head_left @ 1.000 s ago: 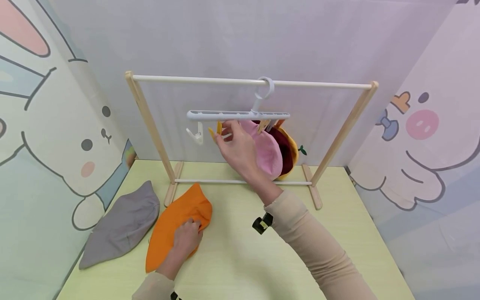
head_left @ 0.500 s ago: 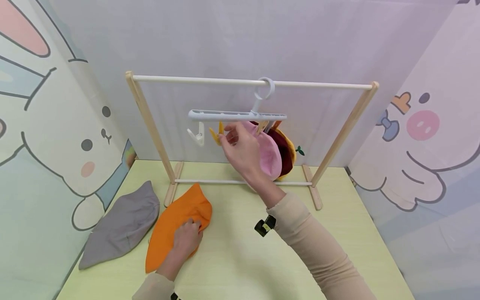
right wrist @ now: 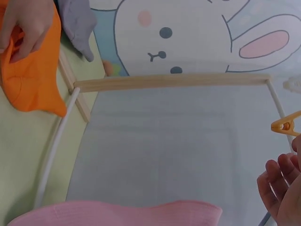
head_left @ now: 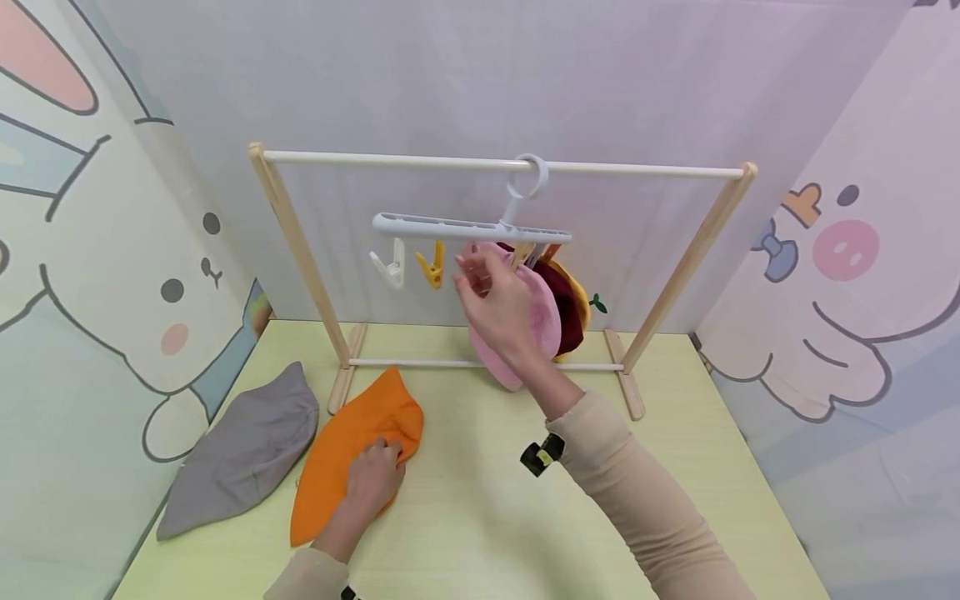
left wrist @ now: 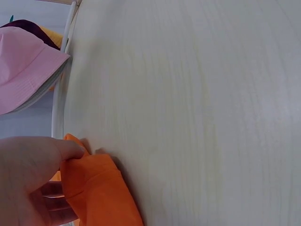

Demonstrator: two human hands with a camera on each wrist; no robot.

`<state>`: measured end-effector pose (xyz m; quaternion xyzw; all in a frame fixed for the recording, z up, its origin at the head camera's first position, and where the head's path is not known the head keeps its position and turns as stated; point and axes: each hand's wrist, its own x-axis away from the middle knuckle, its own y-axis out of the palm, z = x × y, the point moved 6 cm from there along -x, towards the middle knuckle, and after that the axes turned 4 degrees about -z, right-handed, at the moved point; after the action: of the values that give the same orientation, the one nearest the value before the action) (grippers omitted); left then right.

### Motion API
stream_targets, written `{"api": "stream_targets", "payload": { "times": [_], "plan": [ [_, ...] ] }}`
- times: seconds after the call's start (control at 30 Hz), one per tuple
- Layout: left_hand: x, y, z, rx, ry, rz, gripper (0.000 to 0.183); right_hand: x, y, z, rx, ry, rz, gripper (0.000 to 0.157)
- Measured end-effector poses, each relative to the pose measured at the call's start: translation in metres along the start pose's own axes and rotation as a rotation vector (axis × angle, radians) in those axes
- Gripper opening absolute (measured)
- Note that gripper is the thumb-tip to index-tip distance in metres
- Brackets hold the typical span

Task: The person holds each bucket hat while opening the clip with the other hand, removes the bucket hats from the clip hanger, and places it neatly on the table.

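My left hand (head_left: 375, 475) pinches a fold of the orange bucket hat (head_left: 330, 467), which lies flat on the table; in the left wrist view the thumb presses on the orange cloth (left wrist: 101, 188). My right hand (head_left: 498, 304) is raised under the grey hanger bar (head_left: 442, 227), its fingers loosely bent with nothing between them. Just left of it, apart from the fingers, hangs a yellow clip (head_left: 431, 265). The right wrist view has this clip (right wrist: 284, 126) above the fingertips. A pink bucket hat (head_left: 543, 317) hangs behind the hand, which partly covers it.
Behind the pink hat hang a maroon hat (head_left: 572, 312) and a yellow one (head_left: 583, 292). A white clip (head_left: 392, 265) is at the bar's left end. The wood-and-white rack (head_left: 675, 258) stands at the back. A grey hat (head_left: 243, 454) lies left of the orange one.
My right hand has let go of the yellow clip and drawn away to the right. The clip stays hanging from the bar, which has swung slightly. The left hand holds still.
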<state>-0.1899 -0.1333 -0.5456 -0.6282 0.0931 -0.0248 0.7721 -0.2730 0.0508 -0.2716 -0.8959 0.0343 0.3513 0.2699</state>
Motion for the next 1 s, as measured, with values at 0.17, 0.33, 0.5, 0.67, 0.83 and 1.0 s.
{"api": "stream_targets", "payload": {
  "times": [0.17,0.33,0.5,0.67,0.83,1.0],
  "plan": [
    [0.000,0.000,0.000,0.010,-0.011,-0.016,0.018,0.004,-0.004,0.006,0.039,0.002,0.002,0.016],
    [0.000,0.001,-0.001,0.020,-0.025,-0.029,0.019,0.006,-0.010,0.014,0.068,0.002,0.013,0.017],
    [0.000,0.001,0.000,0.009,-0.024,-0.026,0.019,0.008,-0.015,0.022,0.067,-0.016,0.004,0.018],
    [0.001,0.001,0.002,-0.009,-0.012,-0.017,0.020,0.011,-0.021,0.028,0.102,-0.028,0.004,0.021],
    [0.003,-0.001,0.002,-0.005,-0.009,-0.022,0.021,0.016,-0.026,0.036,0.121,-0.015,0.005,0.026],
    [0.003,0.000,0.002,0.028,-0.022,-0.044,0.023,0.020,-0.031,0.047,0.156,0.027,0.008,0.029]
  ]
}}
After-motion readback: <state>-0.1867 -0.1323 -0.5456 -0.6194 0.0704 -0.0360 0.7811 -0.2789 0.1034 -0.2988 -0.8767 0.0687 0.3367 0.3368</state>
